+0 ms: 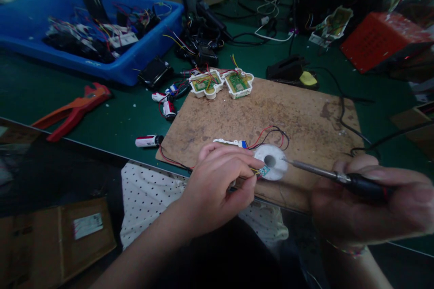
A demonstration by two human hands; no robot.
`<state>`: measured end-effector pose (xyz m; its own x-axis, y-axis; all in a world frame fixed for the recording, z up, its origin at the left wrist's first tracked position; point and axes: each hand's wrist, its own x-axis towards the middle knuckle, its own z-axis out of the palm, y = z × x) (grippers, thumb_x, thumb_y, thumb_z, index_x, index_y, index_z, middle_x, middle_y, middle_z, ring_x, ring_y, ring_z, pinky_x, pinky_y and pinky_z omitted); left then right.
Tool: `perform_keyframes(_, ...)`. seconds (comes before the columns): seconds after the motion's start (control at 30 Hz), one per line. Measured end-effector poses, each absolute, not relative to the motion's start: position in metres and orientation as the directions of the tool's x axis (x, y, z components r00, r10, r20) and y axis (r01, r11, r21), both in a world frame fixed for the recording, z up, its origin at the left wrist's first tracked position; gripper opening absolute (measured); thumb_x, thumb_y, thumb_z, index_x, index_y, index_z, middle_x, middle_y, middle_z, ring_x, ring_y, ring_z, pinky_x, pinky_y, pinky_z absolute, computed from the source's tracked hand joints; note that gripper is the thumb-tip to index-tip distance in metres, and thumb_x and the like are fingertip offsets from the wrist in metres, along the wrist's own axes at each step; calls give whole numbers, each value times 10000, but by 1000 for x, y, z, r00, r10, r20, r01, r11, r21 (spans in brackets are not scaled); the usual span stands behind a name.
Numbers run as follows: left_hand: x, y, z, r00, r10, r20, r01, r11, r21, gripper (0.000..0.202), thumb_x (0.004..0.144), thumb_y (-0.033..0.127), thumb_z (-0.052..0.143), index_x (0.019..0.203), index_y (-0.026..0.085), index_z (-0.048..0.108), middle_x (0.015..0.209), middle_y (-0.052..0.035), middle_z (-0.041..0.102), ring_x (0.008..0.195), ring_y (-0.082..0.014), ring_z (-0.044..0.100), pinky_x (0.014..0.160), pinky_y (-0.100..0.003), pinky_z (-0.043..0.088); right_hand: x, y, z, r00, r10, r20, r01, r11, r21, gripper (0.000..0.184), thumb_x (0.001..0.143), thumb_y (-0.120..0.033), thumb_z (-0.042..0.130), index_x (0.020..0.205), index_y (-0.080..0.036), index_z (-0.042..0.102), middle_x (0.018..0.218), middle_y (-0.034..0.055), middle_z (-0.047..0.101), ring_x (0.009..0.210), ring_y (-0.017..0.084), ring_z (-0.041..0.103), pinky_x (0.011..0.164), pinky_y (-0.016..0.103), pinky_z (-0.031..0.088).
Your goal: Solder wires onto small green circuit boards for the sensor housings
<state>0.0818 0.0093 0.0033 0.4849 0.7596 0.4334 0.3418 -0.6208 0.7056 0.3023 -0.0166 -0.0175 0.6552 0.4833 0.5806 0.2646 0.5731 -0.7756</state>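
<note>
My right hand [373, 198] is wrapped round the black handle of a soldering iron [315, 170]. Its tip reaches the right side of a pale solder spool [276, 170] on the brown board. With fingers and thumb pinched together, my left hand [224, 180] holds a small green circuit board [264, 170] with thin wires against the spool's left side. Beyond the left fingers lies a white-cased part [230, 143], mostly covered by that hand. Red and black wires [271, 128] loop out from it.
Two white housings with circuit boards [207, 83] sit at the work board's [305, 117] back edge. Batteries [145, 141], orange-red pliers [77, 108] and a blue bin [125, 67] of wired parts are to the left. A red box [383, 40] and black cables lie right.
</note>
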Motion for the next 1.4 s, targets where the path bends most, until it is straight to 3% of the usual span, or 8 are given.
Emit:
perform_keyframes(0.1,81,9,5,481,762,434,326,-615,718,144,895,97,677,869,227,620,1058,66,811,1081,-160,742,1026,-390,422,299,-17,-18,603,388,697,362,646,-672,248,899,-312,531,682,-209,595,579,-51,363,458,108,380,399,269,286)
perform_keyframes(0.3,81,9,4,484,772,411,334,-598,729,144,898,105,684,876,231,617,1078,66,808,1103,-166,733,1034,-404,423,293,-23,-14,569,521,636,298,590,-750,223,842,-259,562,640,-189,627,537,-37,446,477,124,439,435,279,314)
perform_keyframes(0.47,82,10,4,484,772,411,328,-596,733,143,899,109,680,871,232,613,1063,63,811,1099,-172,736,1033,-407,418,291,-24,-10,543,542,642,318,575,-754,202,811,-216,568,617,-185,613,515,-44,468,469,116,459,451,284,344)
perform_keyframes(1.4,81,9,6,498,781,377,349,-578,737,137,906,121,673,865,239,616,1074,59,814,1109,-187,732,1048,-428,402,291,-23,-10,504,563,655,343,566,-750,215,819,-257,595,614,-205,635,509,-40,464,440,121,439,430,289,314)
